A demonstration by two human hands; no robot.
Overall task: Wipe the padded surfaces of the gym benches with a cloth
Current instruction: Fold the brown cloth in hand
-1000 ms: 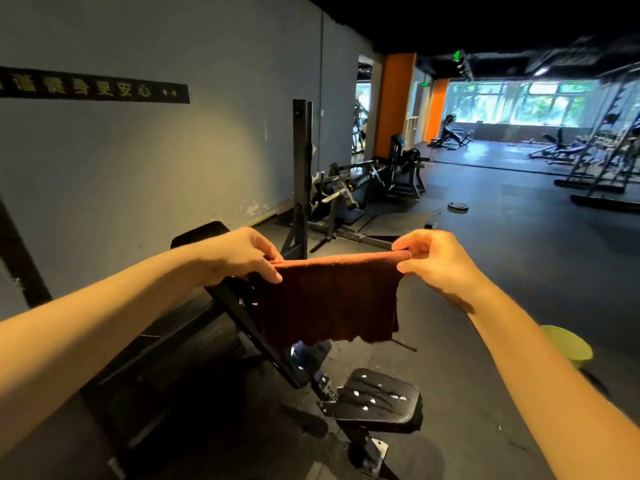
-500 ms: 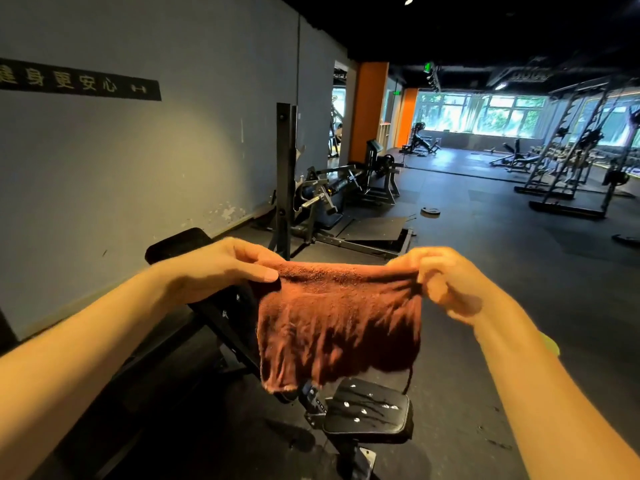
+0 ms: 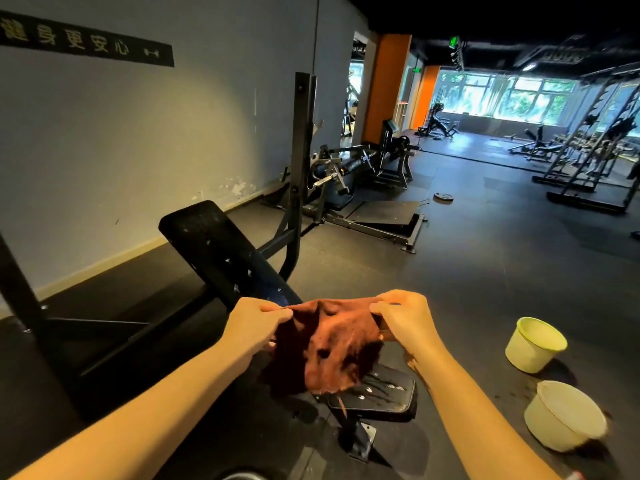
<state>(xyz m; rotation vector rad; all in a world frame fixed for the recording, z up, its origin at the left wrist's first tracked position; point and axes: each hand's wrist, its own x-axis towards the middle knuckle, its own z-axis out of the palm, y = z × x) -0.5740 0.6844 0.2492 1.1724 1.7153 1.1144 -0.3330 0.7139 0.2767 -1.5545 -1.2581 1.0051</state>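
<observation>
A rust-brown cloth (image 3: 332,348) hangs between my two hands at the centre of the view, bunched and sagging. My left hand (image 3: 254,322) pinches its top left edge; my right hand (image 3: 403,317) pinches its top right edge. Behind and below the cloth stands a black incline bench. Its padded backrest (image 3: 214,244) slopes up to the left and shows wet spots. The small seat pad (image 3: 384,393) sits low under the cloth, streaked with drops. The lower backrest is hidden by the cloth.
Two pale buckets stand on the dark floor at right: a yellow-green one (image 3: 535,344) and a white one (image 3: 564,415). A black upright post (image 3: 303,150) rises behind the bench. More machines (image 3: 363,168) line the grey wall; racks (image 3: 588,161) stand far right.
My hands have come down and closer together, so the cloth went from stretched flat to bunched and sagging. The view tilted down; both buckets now show.
</observation>
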